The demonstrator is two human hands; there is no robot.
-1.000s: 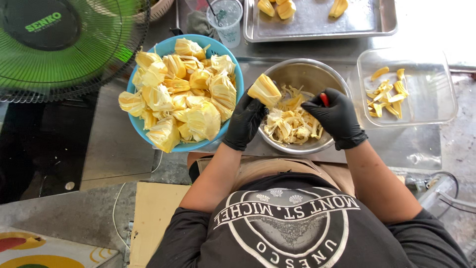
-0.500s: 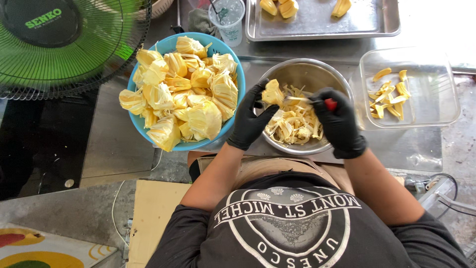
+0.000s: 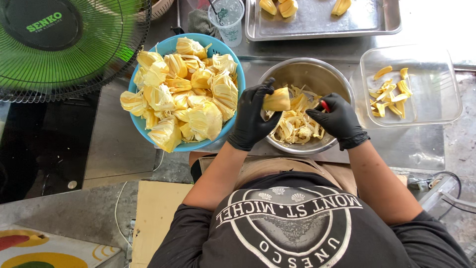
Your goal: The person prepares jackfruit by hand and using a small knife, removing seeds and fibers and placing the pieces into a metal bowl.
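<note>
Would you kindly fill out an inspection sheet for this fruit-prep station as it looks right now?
Surface: grey metal worktop, dull and stained.
Job's things: yellow jackfruit pod over a steel bowl of pale fibrous scraps; blue bowl heaped with uncleaned pods; clear tub with yellow strips; steel tray with three cleaned pieces.
Clutter: plastic cup with straw; cardboard sheet below.
Grippers: left hand, black-gloved, grips the pod; right hand, black-gloved, holds a red-handled tool, blade hidden.
Cables: white cord beside the cardboard; dark cable at right.
Surroundings: green fan at left.
</note>
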